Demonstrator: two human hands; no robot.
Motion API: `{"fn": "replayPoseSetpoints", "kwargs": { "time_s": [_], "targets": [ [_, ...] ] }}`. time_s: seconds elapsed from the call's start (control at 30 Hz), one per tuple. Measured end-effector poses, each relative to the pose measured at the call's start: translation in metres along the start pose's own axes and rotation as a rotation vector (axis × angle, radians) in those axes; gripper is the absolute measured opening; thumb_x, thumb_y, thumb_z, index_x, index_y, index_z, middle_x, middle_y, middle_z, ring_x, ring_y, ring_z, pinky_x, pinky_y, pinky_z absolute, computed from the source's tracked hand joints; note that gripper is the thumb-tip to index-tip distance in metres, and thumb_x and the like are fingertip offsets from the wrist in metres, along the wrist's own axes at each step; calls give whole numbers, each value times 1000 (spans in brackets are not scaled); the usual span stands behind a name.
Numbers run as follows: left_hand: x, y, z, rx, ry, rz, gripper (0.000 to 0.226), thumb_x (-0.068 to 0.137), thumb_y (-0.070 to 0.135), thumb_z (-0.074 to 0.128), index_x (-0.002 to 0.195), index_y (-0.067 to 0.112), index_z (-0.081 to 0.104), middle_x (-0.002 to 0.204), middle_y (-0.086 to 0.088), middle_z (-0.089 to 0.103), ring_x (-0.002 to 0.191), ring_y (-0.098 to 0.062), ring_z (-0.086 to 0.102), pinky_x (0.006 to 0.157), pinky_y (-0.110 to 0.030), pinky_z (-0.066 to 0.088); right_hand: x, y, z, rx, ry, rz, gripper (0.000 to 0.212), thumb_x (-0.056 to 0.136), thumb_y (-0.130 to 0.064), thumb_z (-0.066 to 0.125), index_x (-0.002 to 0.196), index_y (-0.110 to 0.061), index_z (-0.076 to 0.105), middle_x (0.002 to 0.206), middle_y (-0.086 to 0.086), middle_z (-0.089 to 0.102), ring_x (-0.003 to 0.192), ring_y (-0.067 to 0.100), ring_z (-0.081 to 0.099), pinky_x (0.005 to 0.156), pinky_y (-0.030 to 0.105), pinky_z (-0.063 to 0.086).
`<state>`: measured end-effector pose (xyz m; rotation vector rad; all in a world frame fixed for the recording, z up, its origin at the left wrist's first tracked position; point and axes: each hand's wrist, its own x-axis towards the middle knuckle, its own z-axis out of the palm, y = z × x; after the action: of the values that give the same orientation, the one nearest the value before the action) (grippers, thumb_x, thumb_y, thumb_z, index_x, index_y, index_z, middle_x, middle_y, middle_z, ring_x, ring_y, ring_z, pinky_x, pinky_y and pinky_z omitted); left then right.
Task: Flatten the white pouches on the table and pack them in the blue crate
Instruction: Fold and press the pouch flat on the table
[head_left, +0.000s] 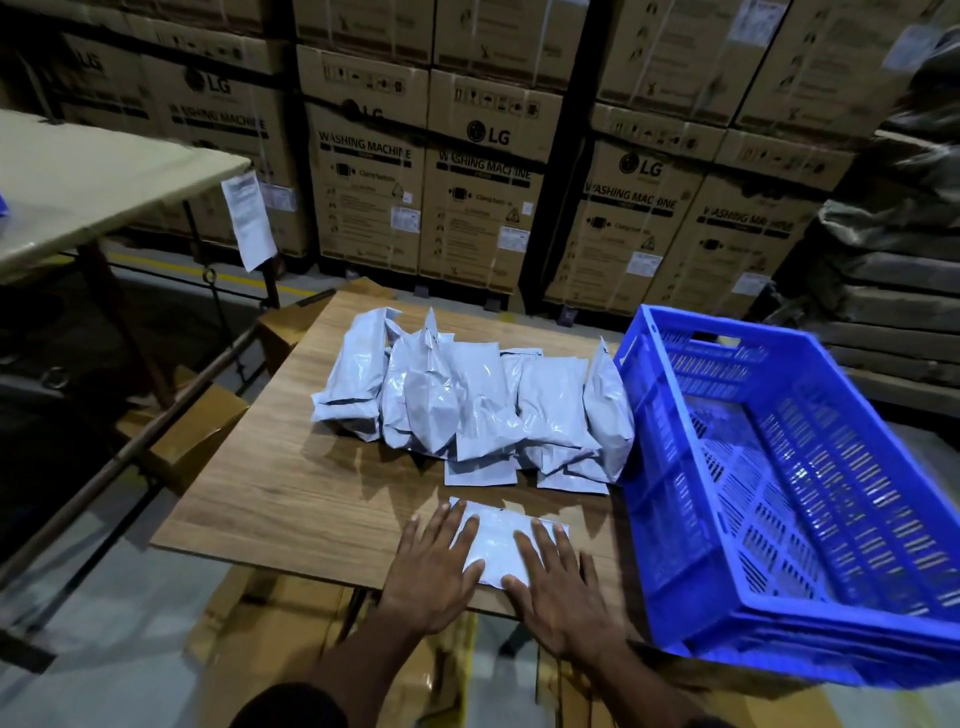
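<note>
One white pouch lies flat near the front edge of the wooden table. My left hand presses its left side with straight fingers. My right hand presses its right side the same way. Behind it a heap of several puffy white pouches stands across the middle of the table. The blue crate sits at the table's right side, tilted, with nothing seen inside it.
Stacked cardboard washing-machine boxes wall off the back. A second table stands at the left with a paper sheet hanging from it. Brown cartons sit on the floor left of and under the wooden table.
</note>
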<state>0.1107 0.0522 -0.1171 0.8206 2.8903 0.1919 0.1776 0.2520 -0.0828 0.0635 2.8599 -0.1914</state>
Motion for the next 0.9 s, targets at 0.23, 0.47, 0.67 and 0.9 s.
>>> {"fn": "replayPoseSetpoints", "kwargs": {
  "time_s": [0.23,0.47,0.67,0.9],
  "targets": [
    [0,-2,3,-15,-58,-53,61,97,57,34,145,25,55,158,-2,43,142,-25,46,102,-60,47,2,1,2,-6,-29,1,75,88,-72,-7,154,-39,-17,158,-15,-32,148,17,-29,119,58,-5],
    [4,10,-13,-75,-105,-83,82,88,62,-8,162,31,4,166,4,-17,156,-25,-11,119,-62,-3,-4,10,-7,-4,64,-54,98,73,-62,-34,159,-25,-5,161,-12,-21,151,18,-22,122,43,-5],
    [9,35,-3,52,-10,52,61,99,45,31,148,14,52,159,-9,41,150,-27,27,117,-55,34,-7,12,-4,26,49,-35,75,86,-60,-17,157,-36,-10,161,-21,-24,148,10,-26,122,47,-5],
    [4,36,7,34,-20,76,58,97,47,37,147,21,53,157,0,46,142,-38,43,110,-57,24,-5,16,6,18,74,-34,74,86,-61,-19,156,-39,-12,159,-22,-27,147,8,-28,119,47,-9]
  ]
}}
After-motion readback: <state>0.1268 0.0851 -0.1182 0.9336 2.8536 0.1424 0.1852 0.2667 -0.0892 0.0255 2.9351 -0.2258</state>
